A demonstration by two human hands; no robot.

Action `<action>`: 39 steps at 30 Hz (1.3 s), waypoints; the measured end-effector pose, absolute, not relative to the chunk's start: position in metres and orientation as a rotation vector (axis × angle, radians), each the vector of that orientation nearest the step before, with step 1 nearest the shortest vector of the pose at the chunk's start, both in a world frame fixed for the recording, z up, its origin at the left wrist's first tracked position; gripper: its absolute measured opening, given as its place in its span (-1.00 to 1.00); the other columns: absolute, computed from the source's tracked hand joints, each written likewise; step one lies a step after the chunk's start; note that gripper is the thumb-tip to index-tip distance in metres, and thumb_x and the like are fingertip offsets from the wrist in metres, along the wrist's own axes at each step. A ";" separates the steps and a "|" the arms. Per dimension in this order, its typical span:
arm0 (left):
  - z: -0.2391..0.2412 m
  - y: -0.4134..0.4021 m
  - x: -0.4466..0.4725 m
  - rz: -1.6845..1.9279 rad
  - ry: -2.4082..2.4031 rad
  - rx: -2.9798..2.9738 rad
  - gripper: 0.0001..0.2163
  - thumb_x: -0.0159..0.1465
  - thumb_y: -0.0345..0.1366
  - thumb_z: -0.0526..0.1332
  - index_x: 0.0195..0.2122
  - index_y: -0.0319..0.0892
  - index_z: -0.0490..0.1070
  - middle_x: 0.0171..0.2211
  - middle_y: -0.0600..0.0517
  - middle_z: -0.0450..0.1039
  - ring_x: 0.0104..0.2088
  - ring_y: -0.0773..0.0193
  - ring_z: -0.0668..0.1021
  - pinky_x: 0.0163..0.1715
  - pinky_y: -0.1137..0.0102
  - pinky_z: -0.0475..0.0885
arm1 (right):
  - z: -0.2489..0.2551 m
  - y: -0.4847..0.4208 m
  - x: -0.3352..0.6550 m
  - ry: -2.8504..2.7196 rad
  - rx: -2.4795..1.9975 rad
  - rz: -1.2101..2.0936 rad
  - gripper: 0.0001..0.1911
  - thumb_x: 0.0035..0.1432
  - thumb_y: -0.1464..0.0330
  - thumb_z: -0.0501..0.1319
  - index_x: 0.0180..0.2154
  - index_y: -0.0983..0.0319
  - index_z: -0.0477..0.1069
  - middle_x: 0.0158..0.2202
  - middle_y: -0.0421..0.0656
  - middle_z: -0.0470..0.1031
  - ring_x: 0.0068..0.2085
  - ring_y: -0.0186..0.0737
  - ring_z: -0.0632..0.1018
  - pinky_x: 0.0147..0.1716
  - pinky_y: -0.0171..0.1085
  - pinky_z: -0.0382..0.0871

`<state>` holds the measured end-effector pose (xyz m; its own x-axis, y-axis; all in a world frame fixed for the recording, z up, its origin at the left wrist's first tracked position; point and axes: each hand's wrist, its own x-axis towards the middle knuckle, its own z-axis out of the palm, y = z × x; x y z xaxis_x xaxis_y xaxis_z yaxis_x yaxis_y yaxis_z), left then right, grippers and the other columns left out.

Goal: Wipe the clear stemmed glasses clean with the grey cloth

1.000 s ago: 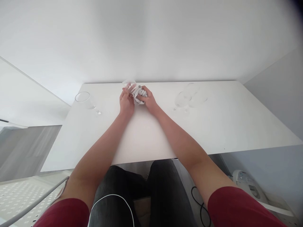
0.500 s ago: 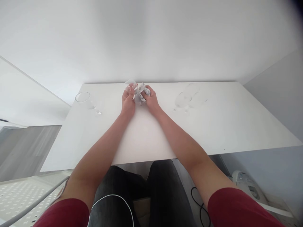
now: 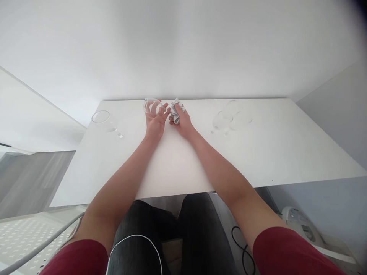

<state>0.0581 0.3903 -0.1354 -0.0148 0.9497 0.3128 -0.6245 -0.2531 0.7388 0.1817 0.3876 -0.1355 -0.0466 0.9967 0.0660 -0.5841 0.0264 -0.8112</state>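
Observation:
My left hand (image 3: 155, 121) holds a clear stemmed glass (image 3: 149, 105) on its side, the rim to the left and the fingers showing through the bowl. Close by on the right, my right hand (image 3: 182, 120) is closed on a crumpled light-grey cloth (image 3: 176, 110). The two hands nearly meet over the back of the white table (image 3: 177, 164); whether their fingertips touch I cannot tell.
Another clear glass (image 3: 101, 117) is on the table's left part. Faint clear glasses (image 3: 223, 120) are grouped right of my hands, their outlines hard to make out. A white wall (image 3: 183, 49) rises behind the table. A black cable (image 3: 243, 250) hangs below.
The cloth has come away from the glass and is now bunched in my right hand. My left hand has turned, with the glass tipped leftward and in plainer view.

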 end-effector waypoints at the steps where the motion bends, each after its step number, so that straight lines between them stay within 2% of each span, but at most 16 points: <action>1: -0.136 0.390 0.059 1.582 0.473 0.949 -0.49 0.07 -0.11 0.57 -0.07 0.07 0.33 0.16 0.04 0.41 0.18 0.10 0.56 0.25 0.08 0.44 | -0.135 0.388 0.183 -0.781 -0.696 1.487 -0.59 0.14 -0.03 0.36 -0.23 0.09 0.32 -0.38 -0.32 0.43 -0.57 -0.41 0.34 -0.63 -0.40 0.17; 3: -0.137 0.390 0.060 1.561 0.476 0.972 -0.48 0.04 -0.18 0.59 -0.09 0.06 0.33 0.11 0.05 0.44 0.13 0.15 0.58 0.25 0.10 0.45 | -0.134 0.389 0.186 -0.768 -0.734 1.603 -0.58 0.18 -0.07 0.29 -0.30 0.13 0.32 -0.48 -0.33 0.34 -0.64 -0.45 0.19 -0.70 -0.40 0.02; 5: -0.139 0.389 0.061 1.554 0.494 0.988 -0.47 0.01 -0.22 0.61 -0.11 0.04 0.33 0.04 0.07 0.47 0.08 0.20 0.61 0.23 0.14 0.46 | -0.132 0.388 0.186 -0.792 -0.759 1.666 -0.56 0.21 -0.09 0.23 -0.35 0.14 0.31 -0.53 -0.34 0.27 -0.66 -0.45 0.12 -0.72 -0.39 -0.05; 9: -0.138 0.388 0.059 1.588 0.573 0.958 -0.47 0.00 -0.21 0.61 -0.13 0.03 0.33 -0.01 0.05 0.49 0.07 0.20 0.61 0.19 0.20 0.49 | -0.126 0.378 0.179 -0.940 -0.773 1.345 -0.69 0.17 0.06 0.33 -0.24 0.09 0.33 -0.44 -0.32 0.36 -0.55 -0.39 0.30 -0.64 -0.40 0.16; 12: -0.136 0.386 0.058 1.615 0.585 0.915 -0.48 -0.02 -0.21 0.62 -0.15 0.02 0.34 -0.03 0.05 0.49 0.09 0.20 0.60 0.19 0.23 0.48 | -0.124 0.372 0.174 -1.044 -0.810 1.157 -0.67 0.12 0.18 0.40 -0.14 0.04 0.34 -0.37 -0.32 0.41 -0.47 -0.37 0.37 -0.58 -0.40 0.24; 15: -0.132 0.382 0.060 1.575 0.575 0.910 -0.50 -0.03 -0.26 0.63 -0.19 0.00 0.36 -0.06 0.06 0.48 0.09 0.19 0.60 0.19 0.21 0.47 | -0.127 0.375 0.176 -0.970 -0.879 1.270 -0.70 0.18 0.08 0.34 -0.25 0.09 0.32 -0.50 -0.34 0.31 -0.57 -0.40 0.26 -0.67 -0.40 0.07; 18: -0.131 0.380 0.063 1.547 0.608 0.912 -0.50 -0.05 -0.29 0.63 -0.20 0.00 0.37 -0.06 0.05 0.48 0.08 0.15 0.60 0.14 0.19 0.50 | -0.130 0.381 0.179 -0.889 -0.890 1.493 -0.56 0.24 -0.10 0.18 -0.34 0.13 0.29 -0.56 -0.34 0.25 -0.65 -0.45 0.10 -0.72 -0.38 -0.09; 20: -0.132 0.381 0.064 1.564 0.627 0.910 -0.50 -0.04 -0.29 0.63 -0.20 0.00 0.37 -0.07 0.05 0.50 0.07 0.16 0.60 0.13 0.20 0.50 | -0.130 0.382 0.179 -0.896 -0.841 1.462 -0.55 0.24 -0.11 0.18 -0.33 0.13 0.29 -0.53 -0.33 0.28 -0.63 -0.44 0.15 -0.70 -0.38 -0.02; 24: -0.135 0.383 0.063 1.577 0.651 0.899 -0.49 -0.03 -0.26 0.62 -0.17 -0.01 0.36 -0.12 0.06 0.53 0.02 0.21 0.61 0.12 0.24 0.48 | -0.129 0.379 0.177 -1.014 -0.800 1.112 -0.67 0.15 0.10 0.37 -0.17 0.06 0.33 -0.37 -0.30 0.40 -0.43 -0.37 0.41 -0.50 -0.38 0.35; 26: -0.135 0.384 0.062 1.580 0.658 0.887 -0.45 -0.02 -0.22 0.62 -0.11 0.02 0.34 -0.08 0.07 0.53 0.01 0.21 0.62 0.10 0.24 0.49 | -0.129 0.377 0.176 -1.073 -0.805 1.016 -0.68 0.17 0.13 0.37 -0.12 0.04 0.34 -0.28 -0.27 0.43 -0.35 -0.34 0.44 -0.41 -0.36 0.43; 28: -0.135 0.384 0.060 1.589 0.658 0.875 -0.43 0.00 -0.17 0.60 -0.06 0.06 0.32 0.00 0.05 0.52 0.05 0.20 0.61 0.11 0.23 0.49 | -0.130 0.376 0.176 -1.088 -0.824 0.979 -0.69 0.21 0.11 0.33 -0.09 0.04 0.34 -0.26 -0.24 0.44 -0.34 -0.31 0.45 -0.41 -0.34 0.45; 33: -0.130 0.383 0.056 1.585 0.657 0.842 -0.50 0.08 0.00 0.53 -0.05 0.11 0.34 0.13 0.04 0.48 0.14 0.12 0.58 0.12 0.19 0.50 | -0.129 0.374 0.175 -1.104 -0.874 0.970 -0.72 0.22 0.11 0.32 -0.10 0.03 0.35 -0.32 -0.24 0.40 -0.37 -0.27 0.43 -0.50 -0.34 0.38; 36: -0.127 0.380 0.056 1.571 0.640 0.858 -0.54 0.06 -0.09 0.56 -0.11 0.09 0.37 0.13 0.07 0.48 0.12 0.12 0.60 0.10 0.22 0.51 | -0.129 0.376 0.177 -1.046 -0.852 1.040 -0.74 0.18 0.14 0.34 -0.17 0.05 0.35 -0.40 -0.28 0.35 -0.45 -0.34 0.36 -0.58 -0.39 0.27; 39: -0.123 0.376 0.057 1.547 0.638 0.880 -0.54 0.00 -0.22 0.59 -0.15 0.06 0.40 0.11 0.08 0.48 0.09 0.13 0.61 0.09 0.23 0.52 | -0.130 0.380 0.180 -0.903 -0.882 1.292 -0.76 0.19 0.16 0.28 -0.31 0.11 0.27 -0.49 -0.31 0.26 -0.57 -0.41 0.23 -0.68 -0.43 0.07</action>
<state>0.0572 0.3760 -0.1232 -0.0296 0.9832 0.1804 -0.5703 -0.1648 0.8047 0.1803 0.3802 -0.1299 0.0608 0.9966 0.0551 -0.3944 0.0747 -0.9159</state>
